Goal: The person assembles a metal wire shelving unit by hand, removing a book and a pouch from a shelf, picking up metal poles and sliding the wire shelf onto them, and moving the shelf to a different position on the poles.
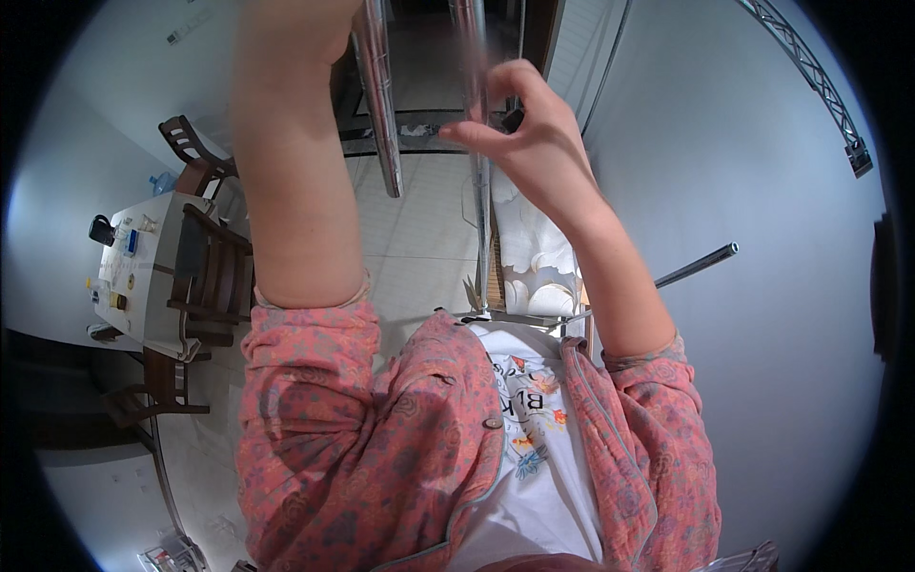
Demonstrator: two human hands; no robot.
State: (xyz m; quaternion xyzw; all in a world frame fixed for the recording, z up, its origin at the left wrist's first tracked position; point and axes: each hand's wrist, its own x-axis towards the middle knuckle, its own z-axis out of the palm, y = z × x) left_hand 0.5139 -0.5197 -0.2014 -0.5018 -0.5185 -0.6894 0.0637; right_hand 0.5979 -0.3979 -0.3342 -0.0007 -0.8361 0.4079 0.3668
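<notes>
My left arm reaches up past the top edge, so the fingers of my left hand are out of the picture. Beside that wrist hangs a shiny metal tube, its lower end free; what holds its top is hidden. An upright metal pole stands in front of me, slightly blurred near the top. My right hand is raised at this pole, thumb and fingers apart in a curve. The thumb crosses in front of the pole; a firm grip does not show. A small black part sits by the palm.
Another metal tube sticks out to the right near my right elbow. At left stand a white table with bottles and small items, and dark wooden chairs. A white patterned cover lies beyond the pole. A pale wall rises on the right.
</notes>
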